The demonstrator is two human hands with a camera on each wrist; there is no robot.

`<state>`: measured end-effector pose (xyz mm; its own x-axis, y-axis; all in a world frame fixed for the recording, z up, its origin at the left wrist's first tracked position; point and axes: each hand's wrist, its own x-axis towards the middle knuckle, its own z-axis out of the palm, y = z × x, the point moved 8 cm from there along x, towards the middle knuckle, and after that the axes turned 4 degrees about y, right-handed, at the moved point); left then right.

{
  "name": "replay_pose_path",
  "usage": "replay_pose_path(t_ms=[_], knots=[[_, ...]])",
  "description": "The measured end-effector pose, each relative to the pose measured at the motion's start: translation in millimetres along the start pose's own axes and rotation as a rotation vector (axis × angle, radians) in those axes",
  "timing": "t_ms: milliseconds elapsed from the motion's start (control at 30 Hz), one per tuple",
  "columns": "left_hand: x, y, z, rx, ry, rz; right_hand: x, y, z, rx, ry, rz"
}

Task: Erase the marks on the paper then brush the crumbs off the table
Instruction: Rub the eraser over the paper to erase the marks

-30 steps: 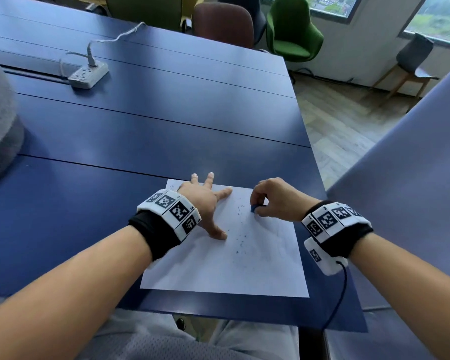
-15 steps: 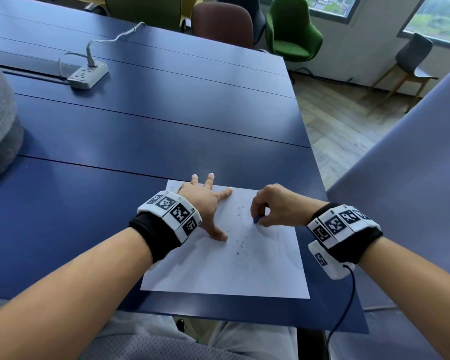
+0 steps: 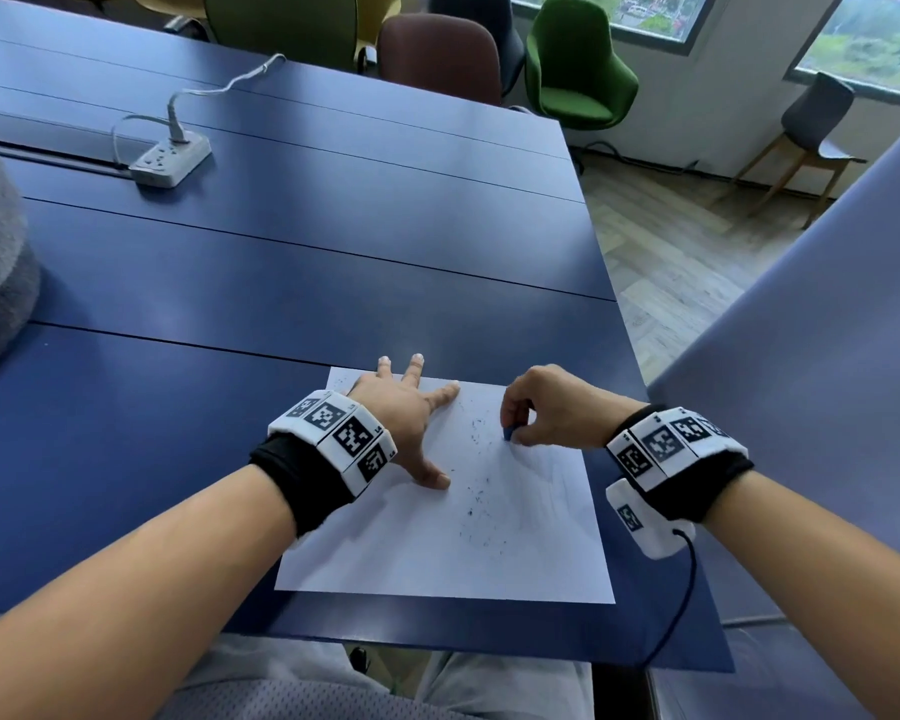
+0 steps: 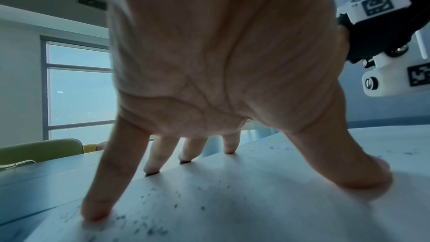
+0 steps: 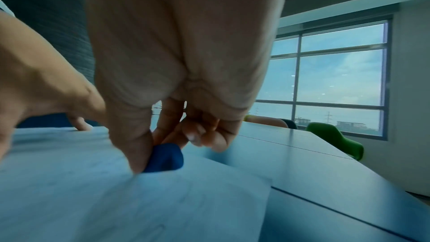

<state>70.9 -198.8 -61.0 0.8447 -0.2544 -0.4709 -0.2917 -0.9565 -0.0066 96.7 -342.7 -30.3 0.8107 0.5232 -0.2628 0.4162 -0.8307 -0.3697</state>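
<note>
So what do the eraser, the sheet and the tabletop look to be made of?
Eraser: seemingly soft rubber or vinyl, matte blue, rounded edges. Sheet: thin white paper, matte, lying flat, with dark crumbs on it. Tabletop: hard, smooth blue panels with seams and a soft sheen; laminate or painted board, hard to tell which.

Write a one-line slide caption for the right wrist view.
Right hand pinches a small blue eraser against the white paper on a blue table.
</note>
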Motion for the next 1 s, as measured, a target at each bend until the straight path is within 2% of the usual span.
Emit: replay_pose_path(t_ms=[67, 133, 200, 333, 533, 700, 733, 867, 900, 1000], knots=[[0.7, -0.8, 1.0, -0.006, 0.0, 0.0, 6.7, 5.4, -7.0, 0.021, 0.112, 0.005], [0.5, -1.3, 1.7, -0.015, -0.002, -0.001, 7.4, 5.8, -7.3, 0.03, 0.154, -0.001], [2.6, -1.1, 3.3, -0.021, -0.013, 0.002, 5.8, 5.5, -4.2, 0.034, 0.128, -0.01], [4.6, -2.3, 4.7, -0.021, -0.009, -0.001, 5.2, -2.1, 2.9, -0.006, -0.023, -0.04], [6.1, -3.1, 5.4, -0.022, 0.004, -0.002, 5.5, -7.5, -3.0, -0.009, 0.11, -0.035], [5.8, -2.8, 5.7, -0.019, -0.012, -0.004, -33.5, -30.5, 27.5, -0.021, -0.196, -0.11], [5.1, -2.6, 5.0, -0.015, -0.013, -0.005, -32.5, -31.0, 26.1, -0.028, -0.187, -0.1], [3.8, -0.9, 3.2, -0.002, -0.009, 0.0, -29.1, -31.6, 15.5, -0.035, 0.014, -0.088], [3.6, -0.4, 2.7, -0.001, -0.006, 0.001, -33.4, -33.7, 18.5, -0.033, 0.0, -0.111], [1.9, -0.7, 2.2, -0.003, -0.005, -0.002, -46.4, -41.6, 32.7, -0.019, -0.169, -0.151]])
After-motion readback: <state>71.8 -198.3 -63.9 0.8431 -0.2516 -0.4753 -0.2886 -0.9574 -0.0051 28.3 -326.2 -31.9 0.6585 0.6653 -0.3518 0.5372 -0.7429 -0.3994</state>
